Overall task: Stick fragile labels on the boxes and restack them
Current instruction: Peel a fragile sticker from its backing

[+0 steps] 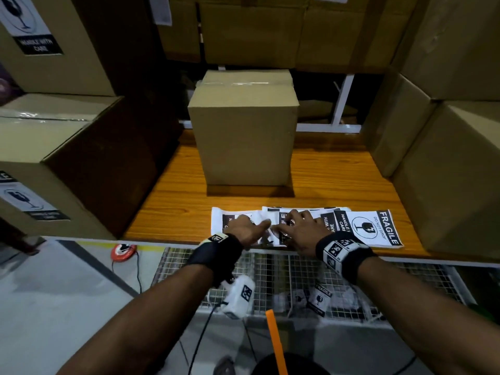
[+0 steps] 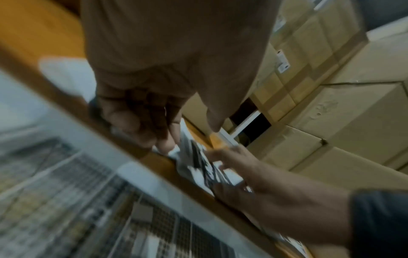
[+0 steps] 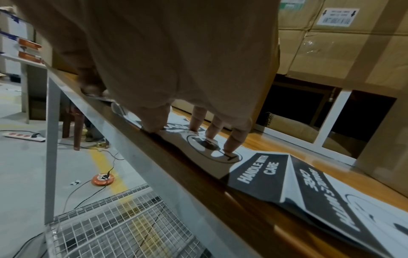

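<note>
Both forearms reached from the bottom of the head view toward the wooden table (image 1: 338, 182), each wrist wrapped in a black band with printed markers. At the table's near edge the left hand (image 1: 244, 228) lay on the overlapping fragile labels (image 1: 373, 226), thumb stretched right; whether it pinched a sheet could not be told. Just beside it the right hand (image 1: 300, 231) rested on the same labels with fingers spread. Behind the labels, farther in on the table, stood a taped cardboard box (image 1: 243, 131), unlabelled on its near face. Stacked boxes (image 1: 67, 147) on the table's left carried labels already; plain stacked boxes (image 1: 446, 158) rose on its right. Below the near edge sat a wire basket (image 1: 270, 269) with crumpled label scraps. From the left wrist, blurred, the left hand (image 2: 141, 111) curled its fingers over the table edge, and the right hand (image 2: 243, 172) lay on the sheets. From the right wrist, the right hand's fingertips (image 3: 229, 148) pressed straight down on a label (image 3: 212, 148) printed HANDLE WITH CARE, flat along the table edge.
</note>
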A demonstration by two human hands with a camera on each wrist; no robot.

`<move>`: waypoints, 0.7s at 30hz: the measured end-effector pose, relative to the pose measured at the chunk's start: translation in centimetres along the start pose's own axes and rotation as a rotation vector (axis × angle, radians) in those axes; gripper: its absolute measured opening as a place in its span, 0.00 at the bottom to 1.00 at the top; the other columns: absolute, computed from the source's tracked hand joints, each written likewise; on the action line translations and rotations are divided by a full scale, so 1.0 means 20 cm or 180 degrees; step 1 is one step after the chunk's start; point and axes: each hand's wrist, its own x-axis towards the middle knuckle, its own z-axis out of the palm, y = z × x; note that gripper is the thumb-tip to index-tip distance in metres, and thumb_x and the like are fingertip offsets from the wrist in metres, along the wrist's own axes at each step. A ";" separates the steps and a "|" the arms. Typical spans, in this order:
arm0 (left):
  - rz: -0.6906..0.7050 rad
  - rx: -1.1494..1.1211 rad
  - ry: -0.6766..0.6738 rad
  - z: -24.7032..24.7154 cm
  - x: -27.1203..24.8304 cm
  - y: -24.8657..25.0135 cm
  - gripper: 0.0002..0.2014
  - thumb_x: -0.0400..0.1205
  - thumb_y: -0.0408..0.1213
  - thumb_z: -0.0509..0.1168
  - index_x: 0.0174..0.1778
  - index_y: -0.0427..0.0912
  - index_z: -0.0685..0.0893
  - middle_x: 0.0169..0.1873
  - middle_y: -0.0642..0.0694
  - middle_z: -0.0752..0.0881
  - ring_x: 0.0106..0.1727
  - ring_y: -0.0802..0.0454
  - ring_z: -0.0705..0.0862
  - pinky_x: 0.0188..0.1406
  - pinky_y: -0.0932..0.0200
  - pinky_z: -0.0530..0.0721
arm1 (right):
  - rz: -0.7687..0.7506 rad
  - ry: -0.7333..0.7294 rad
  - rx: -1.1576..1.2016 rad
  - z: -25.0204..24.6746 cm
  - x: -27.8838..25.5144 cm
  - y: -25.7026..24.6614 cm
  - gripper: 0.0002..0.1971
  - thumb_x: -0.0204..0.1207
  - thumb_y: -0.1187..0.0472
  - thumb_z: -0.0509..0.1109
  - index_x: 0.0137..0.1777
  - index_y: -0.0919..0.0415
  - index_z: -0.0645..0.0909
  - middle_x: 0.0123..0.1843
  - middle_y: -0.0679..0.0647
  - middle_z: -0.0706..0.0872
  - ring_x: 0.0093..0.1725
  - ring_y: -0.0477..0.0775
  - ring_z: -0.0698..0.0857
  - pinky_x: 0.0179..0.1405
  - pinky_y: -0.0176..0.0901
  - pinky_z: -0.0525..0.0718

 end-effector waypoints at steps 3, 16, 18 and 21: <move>-0.0037 0.0112 -0.0003 0.06 -0.02 0.04 0.32 0.78 0.69 0.64 0.35 0.38 0.85 0.34 0.41 0.87 0.43 0.41 0.88 0.43 0.54 0.83 | 0.0023 -0.0050 0.0019 0.00 -0.01 0.00 0.26 0.84 0.49 0.65 0.79 0.37 0.61 0.76 0.55 0.63 0.74 0.64 0.64 0.68 0.67 0.71; -0.0396 -0.0539 -0.0067 0.00 0.04 -0.03 0.11 0.77 0.37 0.76 0.35 0.33 0.86 0.29 0.39 0.88 0.26 0.49 0.82 0.26 0.62 0.77 | -0.0038 -0.0065 -0.0052 0.04 -0.01 0.02 0.38 0.82 0.56 0.68 0.81 0.28 0.50 0.81 0.56 0.60 0.78 0.65 0.61 0.71 0.69 0.68; -0.0440 -0.0658 -0.0107 -0.02 0.05 -0.04 0.11 0.78 0.34 0.75 0.33 0.37 0.82 0.27 0.40 0.87 0.26 0.49 0.84 0.22 0.63 0.76 | -0.0064 -0.0066 -0.0037 0.04 -0.01 0.03 0.38 0.82 0.56 0.68 0.81 0.28 0.50 0.81 0.55 0.60 0.78 0.65 0.61 0.71 0.69 0.68; -0.0446 -0.0771 -0.0120 -0.04 0.05 -0.05 0.12 0.79 0.34 0.75 0.33 0.39 0.79 0.27 0.41 0.86 0.27 0.49 0.85 0.22 0.63 0.75 | -0.0081 -0.0044 -0.0006 0.04 0.00 0.04 0.35 0.83 0.52 0.66 0.80 0.27 0.50 0.80 0.55 0.61 0.77 0.65 0.62 0.70 0.68 0.68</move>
